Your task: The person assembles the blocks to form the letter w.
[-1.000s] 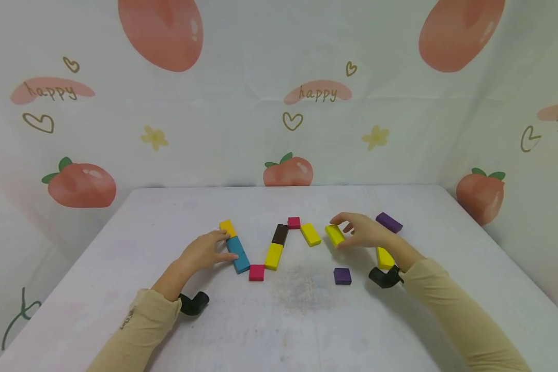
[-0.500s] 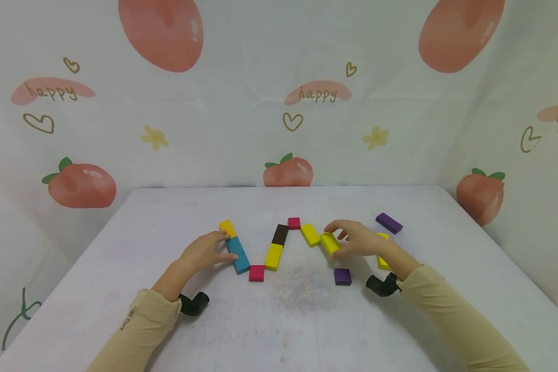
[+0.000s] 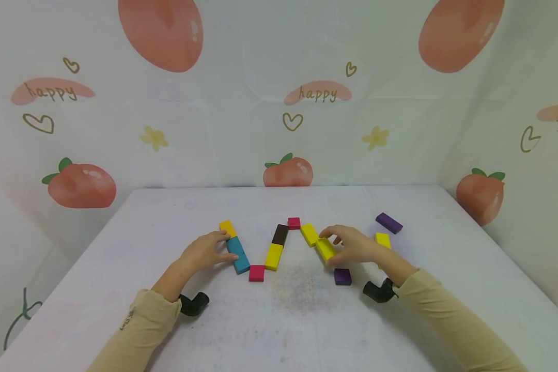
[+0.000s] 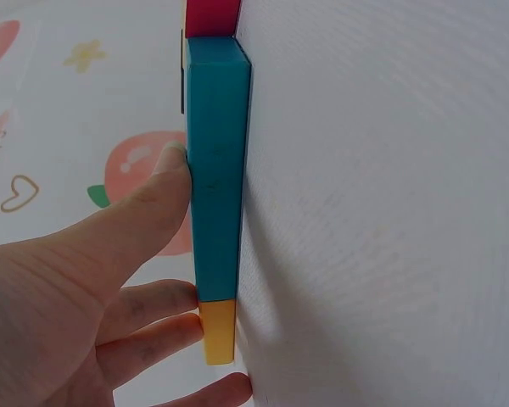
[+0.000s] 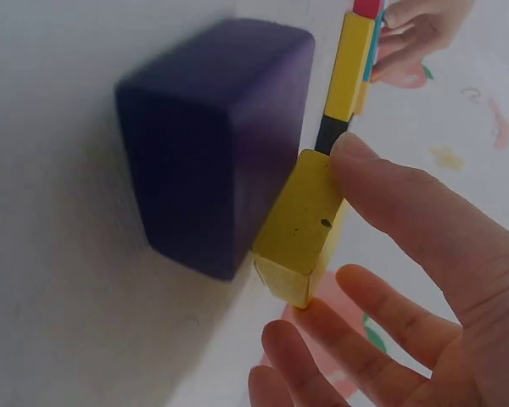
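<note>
My right hand point(image 3: 351, 244) pinches a yellow block point(image 3: 326, 250) between thumb and fingers, one at each end. Its far end meets the near end of another yellow block point(image 3: 309, 234), slanting away from a small red block point(image 3: 294, 223). In the right wrist view, a purple block point(image 5: 220, 144) stands close beside the held block. My left hand point(image 3: 203, 252) rests against two blocks laid end to end: its thumb touches the blue block point(image 4: 216, 178), and its fingertips touch the orange block point(image 4: 219, 332). Its fingers lie loosely extended.
From the blue block the zigzag row runs through a red block point(image 3: 257, 273), a yellow block point(image 3: 274, 257) and a dark brown block point(image 3: 280, 234). A yellow block point(image 3: 383, 240), partly behind the right wrist, and a purple block point(image 3: 389, 222) lie on the table point(image 3: 279, 330) at right.
My right hand has moved left and nearer with the yellow block, bringing it from apart to the end of the other yellow block. The left hand has stayed in place.
</note>
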The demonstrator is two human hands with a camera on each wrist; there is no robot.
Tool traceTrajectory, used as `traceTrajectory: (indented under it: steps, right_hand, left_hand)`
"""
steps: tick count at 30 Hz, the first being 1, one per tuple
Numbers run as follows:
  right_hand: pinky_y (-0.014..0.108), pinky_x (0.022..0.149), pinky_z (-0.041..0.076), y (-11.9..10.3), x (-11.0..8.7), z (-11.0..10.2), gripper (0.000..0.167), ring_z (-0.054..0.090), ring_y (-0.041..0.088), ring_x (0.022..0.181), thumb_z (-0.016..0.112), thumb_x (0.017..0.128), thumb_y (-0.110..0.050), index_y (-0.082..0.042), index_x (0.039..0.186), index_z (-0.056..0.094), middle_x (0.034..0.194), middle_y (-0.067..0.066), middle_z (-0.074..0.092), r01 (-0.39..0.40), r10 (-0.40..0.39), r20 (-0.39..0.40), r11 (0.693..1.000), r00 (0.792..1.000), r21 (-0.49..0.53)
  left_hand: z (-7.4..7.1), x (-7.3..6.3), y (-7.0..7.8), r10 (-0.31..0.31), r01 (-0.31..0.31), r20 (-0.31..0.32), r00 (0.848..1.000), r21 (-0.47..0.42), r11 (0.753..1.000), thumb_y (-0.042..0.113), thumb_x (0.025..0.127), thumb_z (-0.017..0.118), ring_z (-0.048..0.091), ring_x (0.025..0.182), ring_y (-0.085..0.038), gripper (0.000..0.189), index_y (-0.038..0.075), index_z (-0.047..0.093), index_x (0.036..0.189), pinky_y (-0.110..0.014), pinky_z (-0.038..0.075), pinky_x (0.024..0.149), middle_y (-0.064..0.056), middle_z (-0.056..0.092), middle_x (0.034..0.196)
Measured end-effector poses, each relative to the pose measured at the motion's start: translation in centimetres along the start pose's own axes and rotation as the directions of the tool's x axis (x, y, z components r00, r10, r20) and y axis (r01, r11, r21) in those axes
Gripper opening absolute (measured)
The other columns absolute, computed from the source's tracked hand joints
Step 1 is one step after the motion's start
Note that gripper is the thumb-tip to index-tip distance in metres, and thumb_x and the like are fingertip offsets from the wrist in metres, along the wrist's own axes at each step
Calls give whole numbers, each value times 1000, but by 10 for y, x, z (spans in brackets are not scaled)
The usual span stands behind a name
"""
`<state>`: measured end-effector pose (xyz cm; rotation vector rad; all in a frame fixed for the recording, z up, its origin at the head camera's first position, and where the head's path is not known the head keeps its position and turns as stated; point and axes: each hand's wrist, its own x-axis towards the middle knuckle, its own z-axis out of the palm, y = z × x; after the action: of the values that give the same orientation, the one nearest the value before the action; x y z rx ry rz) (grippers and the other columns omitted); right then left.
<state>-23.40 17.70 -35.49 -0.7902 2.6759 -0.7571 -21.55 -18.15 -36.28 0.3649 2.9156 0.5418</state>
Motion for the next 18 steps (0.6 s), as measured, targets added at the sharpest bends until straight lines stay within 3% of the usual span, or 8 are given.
traceTrajectory:
  steps: [18]
  right_hand:
    - [40, 89, 53, -5, 3, 10, 57, 56, 26, 105, 78, 75, -24, -8, 124, 54, 127, 12, 56, -39, 40, 8, 999, 999, -32]
  left_hand:
    - [0, 0, 0, -1, 1, -5, 1000, 2, 1000, 37, 81, 70, 40, 130, -42, 69, -3, 47, 133, -54, 38, 106, -24, 46, 139]
